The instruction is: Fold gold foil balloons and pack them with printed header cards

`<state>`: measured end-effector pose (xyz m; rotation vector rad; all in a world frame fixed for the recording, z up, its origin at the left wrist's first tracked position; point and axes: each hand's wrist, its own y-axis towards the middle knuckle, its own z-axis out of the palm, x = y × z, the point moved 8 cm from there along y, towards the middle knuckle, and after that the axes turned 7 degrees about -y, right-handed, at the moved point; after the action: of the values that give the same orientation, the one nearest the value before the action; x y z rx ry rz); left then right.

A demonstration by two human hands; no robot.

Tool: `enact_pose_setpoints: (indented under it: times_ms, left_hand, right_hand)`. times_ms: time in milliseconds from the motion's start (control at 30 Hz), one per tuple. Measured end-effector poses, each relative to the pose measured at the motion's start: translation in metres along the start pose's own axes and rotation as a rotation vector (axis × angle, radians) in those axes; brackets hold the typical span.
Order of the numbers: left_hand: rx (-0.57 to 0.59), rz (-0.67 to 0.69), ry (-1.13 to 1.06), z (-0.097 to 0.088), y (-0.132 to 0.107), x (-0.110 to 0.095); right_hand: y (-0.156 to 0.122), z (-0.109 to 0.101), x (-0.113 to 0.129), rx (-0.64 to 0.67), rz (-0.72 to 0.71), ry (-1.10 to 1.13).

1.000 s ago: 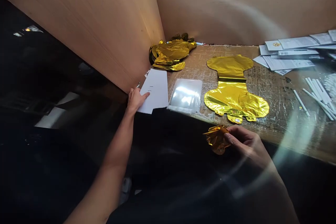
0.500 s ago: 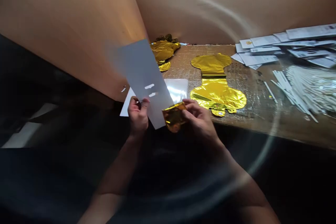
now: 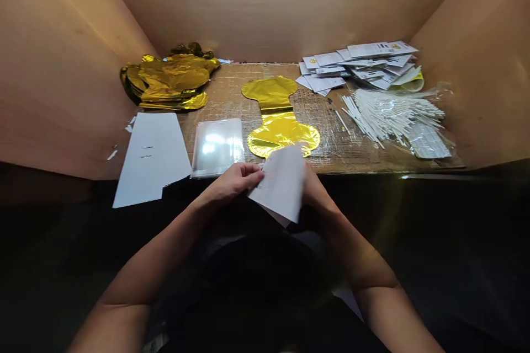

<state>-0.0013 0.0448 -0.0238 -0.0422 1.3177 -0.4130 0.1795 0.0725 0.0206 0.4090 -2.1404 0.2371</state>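
Observation:
A white card [image 3: 279, 185], bent or folded over and blurred by motion, is held between my two hands above the near edge of the work surface. My left hand [image 3: 236, 181] is closed, thumb and fingers pinching the card's left side. Behind its right side is my right hand [image 3: 317, 192], gripping that edge with most fingers hidden. The small folded gold foil piece does not show now. Just beyond the card lies a flat gold foil balloon [image 3: 276, 128], its near end partly covered by the card.
Left are white slotted cards [image 3: 153, 157], overhanging the edge, and clear plastic sleeves [image 3: 217, 146]. Gold foil balloons [image 3: 174, 80] are heaped at back left. Printed white packets [image 3: 364, 63] and white sticks [image 3: 381, 113] lie right. Board walls [image 3: 269, 8] enclose the cardboard-covered surface [image 3: 232, 88].
The white card has gone from flat to bent over, and both hands now grip it. The gold foil piece from my right hand is out of sight. My view has swung left to right.

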Motion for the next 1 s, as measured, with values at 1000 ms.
enact_pose_setpoints:
  times_ms: [1000]
  left_hand:
    - [-0.464, 0.118, -0.546, 0.004, 0.030, -0.004]
  right_hand:
    - [0.068, -0.107, -0.066, -0.168, 0.119, -0.230]
